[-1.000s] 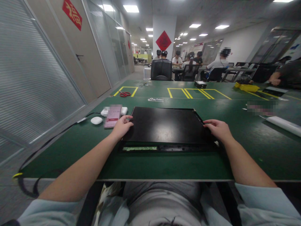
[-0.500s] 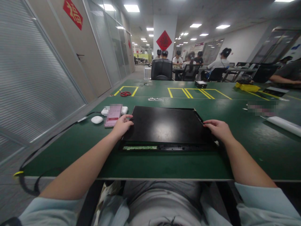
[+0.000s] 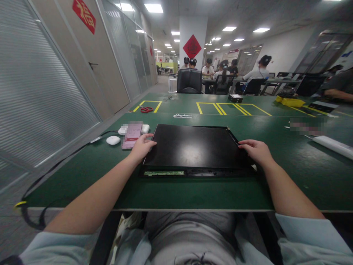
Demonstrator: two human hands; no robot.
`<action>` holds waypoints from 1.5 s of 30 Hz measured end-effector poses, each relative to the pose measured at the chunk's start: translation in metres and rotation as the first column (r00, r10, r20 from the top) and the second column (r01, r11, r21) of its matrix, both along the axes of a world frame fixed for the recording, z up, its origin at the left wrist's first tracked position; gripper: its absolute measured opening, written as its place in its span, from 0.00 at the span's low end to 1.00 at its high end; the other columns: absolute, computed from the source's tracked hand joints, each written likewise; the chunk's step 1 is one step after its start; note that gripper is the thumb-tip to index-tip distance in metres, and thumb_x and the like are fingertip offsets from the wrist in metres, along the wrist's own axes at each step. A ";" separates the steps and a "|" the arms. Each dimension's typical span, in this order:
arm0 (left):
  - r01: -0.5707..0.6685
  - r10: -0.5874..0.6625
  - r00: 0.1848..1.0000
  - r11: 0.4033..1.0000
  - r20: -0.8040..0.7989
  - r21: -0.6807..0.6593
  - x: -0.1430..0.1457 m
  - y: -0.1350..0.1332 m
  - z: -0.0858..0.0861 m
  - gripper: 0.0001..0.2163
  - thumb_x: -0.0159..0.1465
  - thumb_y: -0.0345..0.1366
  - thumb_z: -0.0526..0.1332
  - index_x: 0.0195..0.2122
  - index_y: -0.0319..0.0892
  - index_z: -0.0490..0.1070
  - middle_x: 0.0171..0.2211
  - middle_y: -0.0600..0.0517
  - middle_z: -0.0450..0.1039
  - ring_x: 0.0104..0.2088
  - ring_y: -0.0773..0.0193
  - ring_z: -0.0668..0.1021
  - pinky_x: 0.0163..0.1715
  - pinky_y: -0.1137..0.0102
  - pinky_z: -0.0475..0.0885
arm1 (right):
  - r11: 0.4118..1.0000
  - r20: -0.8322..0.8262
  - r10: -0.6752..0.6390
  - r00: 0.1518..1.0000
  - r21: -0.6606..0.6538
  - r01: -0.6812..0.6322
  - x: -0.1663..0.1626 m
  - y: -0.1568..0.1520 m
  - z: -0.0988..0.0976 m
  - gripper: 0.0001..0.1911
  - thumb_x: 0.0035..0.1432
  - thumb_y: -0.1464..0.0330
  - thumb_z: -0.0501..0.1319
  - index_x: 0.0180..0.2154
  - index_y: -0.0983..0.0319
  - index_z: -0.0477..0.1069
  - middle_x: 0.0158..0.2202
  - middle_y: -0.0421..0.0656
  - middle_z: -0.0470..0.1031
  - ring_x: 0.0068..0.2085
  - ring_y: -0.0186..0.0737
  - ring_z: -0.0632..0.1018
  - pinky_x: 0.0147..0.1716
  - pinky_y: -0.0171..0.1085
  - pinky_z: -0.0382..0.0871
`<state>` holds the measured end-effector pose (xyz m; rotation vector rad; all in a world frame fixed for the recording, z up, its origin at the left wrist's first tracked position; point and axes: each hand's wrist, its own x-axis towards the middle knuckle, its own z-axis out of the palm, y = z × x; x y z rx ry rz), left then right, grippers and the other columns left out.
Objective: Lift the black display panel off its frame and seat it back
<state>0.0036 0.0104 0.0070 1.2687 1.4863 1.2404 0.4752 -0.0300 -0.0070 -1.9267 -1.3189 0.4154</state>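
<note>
A flat black display panel [image 3: 194,146] lies on the green table [image 3: 82,173] in front of me, with a narrow green circuit strip [image 3: 163,173] along its near edge. My left hand [image 3: 142,146] grips the panel's left edge, fingers curled over it. On the opposite side my right hand [image 3: 255,151] holds the right edge, fingers bent around it.
A phone with a pink screen [image 3: 132,135] and a white oval puck [image 3: 113,140] lie left of the panel, with a black cable [image 3: 55,167] running off the table. Red scissors [image 3: 146,109], a black box [image 3: 235,98], a white roll [image 3: 334,146]. People sit at tables behind.
</note>
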 end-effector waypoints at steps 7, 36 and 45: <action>0.008 0.001 0.995 0.996 0.097 -0.092 -0.003 -0.001 0.002 0.32 0.52 0.25 0.69 0.60 0.34 0.70 0.25 0.56 0.75 0.26 0.62 0.79 0.28 0.70 0.73 | 1.000 -0.004 -0.006 1.000 0.000 0.006 -0.001 0.000 0.001 0.20 0.46 0.61 0.63 0.39 0.61 0.85 0.29 0.45 0.81 0.26 0.40 0.73 0.27 0.39 0.64; 0.076 -0.045 0.964 0.991 0.263 -0.106 -0.013 0.010 -0.005 0.26 0.44 0.30 0.76 0.46 0.40 0.78 0.33 0.50 0.81 0.31 0.59 0.82 0.32 0.66 0.78 | 1.000 0.011 -0.001 1.000 0.025 0.001 0.003 0.002 -0.002 0.19 0.45 0.61 0.64 0.37 0.61 0.85 0.25 0.43 0.79 0.25 0.39 0.73 0.25 0.38 0.65; 0.112 -0.103 0.986 0.992 0.131 -0.061 -0.004 0.001 0.001 0.20 0.38 0.36 0.77 0.34 0.42 0.79 0.30 0.52 0.80 0.33 0.55 0.81 0.33 0.65 0.76 | 1.000 0.008 0.001 1.000 0.008 -0.001 0.010 0.005 -0.007 0.19 0.46 0.60 0.64 0.38 0.60 0.85 0.28 0.45 0.81 0.28 0.42 0.75 0.28 0.39 0.69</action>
